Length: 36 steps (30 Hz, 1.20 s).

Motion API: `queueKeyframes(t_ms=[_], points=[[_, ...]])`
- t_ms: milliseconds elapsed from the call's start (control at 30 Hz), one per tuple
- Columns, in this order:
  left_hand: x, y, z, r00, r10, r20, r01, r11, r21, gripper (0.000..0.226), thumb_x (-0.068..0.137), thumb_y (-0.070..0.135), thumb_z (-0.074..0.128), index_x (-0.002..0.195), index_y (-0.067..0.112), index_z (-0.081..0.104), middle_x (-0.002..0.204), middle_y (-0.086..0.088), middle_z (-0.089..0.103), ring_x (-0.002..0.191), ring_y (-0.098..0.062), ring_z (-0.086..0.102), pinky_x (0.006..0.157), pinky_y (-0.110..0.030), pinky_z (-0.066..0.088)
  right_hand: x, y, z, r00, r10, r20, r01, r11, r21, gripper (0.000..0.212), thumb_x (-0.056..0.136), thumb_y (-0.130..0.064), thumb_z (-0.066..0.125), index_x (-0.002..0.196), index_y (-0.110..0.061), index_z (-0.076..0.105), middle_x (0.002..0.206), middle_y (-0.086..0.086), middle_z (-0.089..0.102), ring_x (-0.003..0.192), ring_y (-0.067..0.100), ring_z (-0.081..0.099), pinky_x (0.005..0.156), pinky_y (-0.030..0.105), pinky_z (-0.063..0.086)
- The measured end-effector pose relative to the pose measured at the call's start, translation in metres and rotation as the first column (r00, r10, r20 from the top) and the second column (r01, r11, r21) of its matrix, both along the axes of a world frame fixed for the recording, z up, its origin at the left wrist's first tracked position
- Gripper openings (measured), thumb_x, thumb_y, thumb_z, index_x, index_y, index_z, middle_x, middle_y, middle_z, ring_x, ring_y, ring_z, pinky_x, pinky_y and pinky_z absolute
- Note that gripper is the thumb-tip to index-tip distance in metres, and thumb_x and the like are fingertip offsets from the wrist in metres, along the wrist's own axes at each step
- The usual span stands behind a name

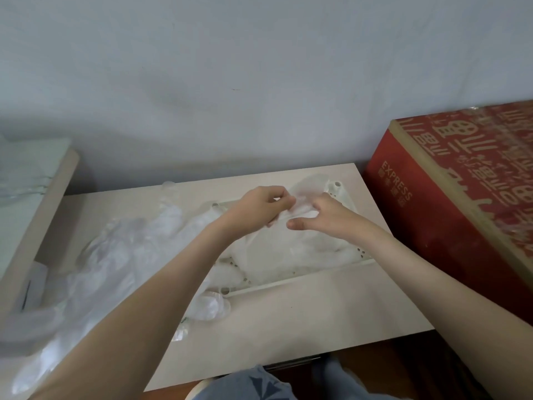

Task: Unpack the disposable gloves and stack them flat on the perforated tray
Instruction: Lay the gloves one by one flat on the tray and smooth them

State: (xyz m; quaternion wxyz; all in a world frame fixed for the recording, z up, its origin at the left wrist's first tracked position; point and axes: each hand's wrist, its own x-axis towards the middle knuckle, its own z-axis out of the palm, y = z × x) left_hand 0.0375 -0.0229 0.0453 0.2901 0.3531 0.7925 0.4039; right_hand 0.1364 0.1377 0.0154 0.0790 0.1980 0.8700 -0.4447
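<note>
While the left hand [259, 207] and right hand [327, 219] pinch one glove [302, 194] between them, spreading seems underway; next it needs laying smooth on the perforated tray [300, 281] beneath.

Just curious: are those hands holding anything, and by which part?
Both the left hand and right hand pinch a clear glove; which part is unclear.

Left hand [261, 206], right hand [331, 219], holding glove [304, 190], over tray [302, 280]
</note>
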Motion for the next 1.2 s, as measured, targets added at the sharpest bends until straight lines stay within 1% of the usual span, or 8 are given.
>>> queueKeyframes(t_ms=[167, 267, 367, 567, 700, 900, 1067, 1200], points=[[-0.006, -0.005, -0.006, 0.999, 0.034, -0.039, -0.036, 0.998, -0.047, 0.028, 0.095, 0.037, 0.052, 0.078, 0.018, 0.064, 0.042, 0.012, 0.044, 0.043, -0.005, 0.038, 0.052, -0.023, 0.032, -0.003, 0.001, 0.010, 1.000, -0.006, -0.013, 0.006, 1.000, -0.017, 0.017, 0.080, -0.027, 0.062, 0.076, -0.010, 0.064, 0.068, -0.004, 0.056, 0.066, 0.011, 0.046, 0.065, 0.032, 0.035], [-0.013, -0.011, -0.015, 0.998, 0.062, -0.019, -0.063, 0.995, -0.071, 0.028, 0.094, 0.038, 0.053, 0.079, 0.017, 0.064, 0.045, 0.014, 0.044, 0.046, -0.005, 0.040, 0.054, -0.023, 0.034, 0.000, 0.004, 0.020, 0.999, 0.018, 0.039, -0.017, 0.999, -0.037, 0.018, 0.086, -0.018, 0.052, 0.073, -0.012, 0.063, 0.075, -0.003, 0.071, 0.063, 0.006, 0.055, 0.061, 0.023, 0.036], [-0.017, -0.016, -0.020, 0.996, 0.083, -0.029, -0.086, 0.991, -0.104, 0.030, 0.095, 0.039, 0.051, 0.083, 0.016, 0.065, 0.050, 0.013, 0.045, 0.049, -0.006, 0.042, 0.056, -0.023, 0.036, 0.002, 0.010, 0.024, 0.998, -0.057, 0.025, 0.059, 0.990, -0.127, 0.019, 0.090, -0.009, 0.047, 0.075, -0.008, 0.058, 0.069, 0.004, 0.064, 0.068, 0.020, 0.068, 0.058, 0.017, 0.043], [-0.028, -0.018, -0.027, 0.986, 0.016, -0.164, -0.054, 0.972, -0.227, 0.030, 0.099, 0.035, 0.044, 0.084, 0.015, 0.060, 0.060, 0.008, 0.048, 0.057, -0.009, 0.045, 0.052, -0.021, 0.032, 0.005, 0.028, 0.024, 0.987, -0.157, 0.028, 0.160, 0.966, -0.203, 0.016, 0.088, -0.007, 0.050, 0.074, -0.003, 0.057, 0.053, 0.012, 0.053, 0.050, 0.028, 0.054, 0.054, 0.031, 0.046], [-0.036, -0.016, -0.035, 0.965, -0.029, -0.261, -0.057, 0.947, -0.315, 0.031, 0.101, 0.035, 0.041, 0.081, 0.015, 0.054, 0.066, 0.005, 0.049, 0.064, -0.014, 0.045, 0.057, -0.028, 0.032, 0.005, 0.038, 0.020, 0.978, -0.193, 0.080, 0.202, 0.971, -0.130, 0.019, 0.092, -0.008, 0.049, 0.074, -0.006, 0.056, 0.053, 0.009, 0.055, 0.046, 0.022, 0.051, 0.041, 0.022, 0.039], [-0.038, -0.006, -0.054, 0.921, -0.055, -0.387, -0.112, 0.911, -0.396, 0.036, 0.100, 0.042, 0.035, 0.090, 0.017, 0.057, 0.082, 0.000, 0.060, 0.083, -0.024, 0.056, 0.068, -0.034, 0.041, 0.003, 0.045, 0.007, 0.974, -0.222, 0.034, 0.224, 0.972, -0.068, 0.020, 0.095, -0.021, 0.052, 0.089, -0.006, 0.063, 0.061, 0.004, 0.062, 0.045, 0.013, 0.051, 0.054, 0.026, 0.045], [-0.037, -0.002, -0.060, 0.881, -0.084, -0.466, -0.129, 0.904, -0.407, 0.038, 0.101, 0.043, 0.030, 0.090, 0.015, 0.054, 0.090, -0.005, 0.064, 0.085, -0.029, 0.057, 0.070, -0.037, 0.046, 0.003, 0.048, -0.002, 0.981, -0.170, 0.090, 0.151, 0.971, 0.187, 0.025, 0.090, -0.047, 0.056, 0.089, -0.024, 0.065, 0.076, -0.011, 0.070, 0.085, 0.007, 0.061, 0.090, 0.033, 0.039], [-0.039, -0.001, -0.061, 0.865, -0.053, -0.498, -0.172, 0.902, -0.395, 0.041, 0.102, 0.041, 0.027, 0.088, 0.013, 0.053, 0.088, -0.008, 0.063, 0.085, -0.031, 0.056, 0.066, -0.036, 0.043, 0.004, 0.046, 0.002, 0.985, -0.091, 0.145, 0.049, 0.961, 0.271, 0.021, 0.085, -0.048, 0.063, 0.094, -0.029, 0.065, 0.080, -0.015, 0.071, 0.083, -0.002, 0.054, 0.089, 0.028, 0.032]])
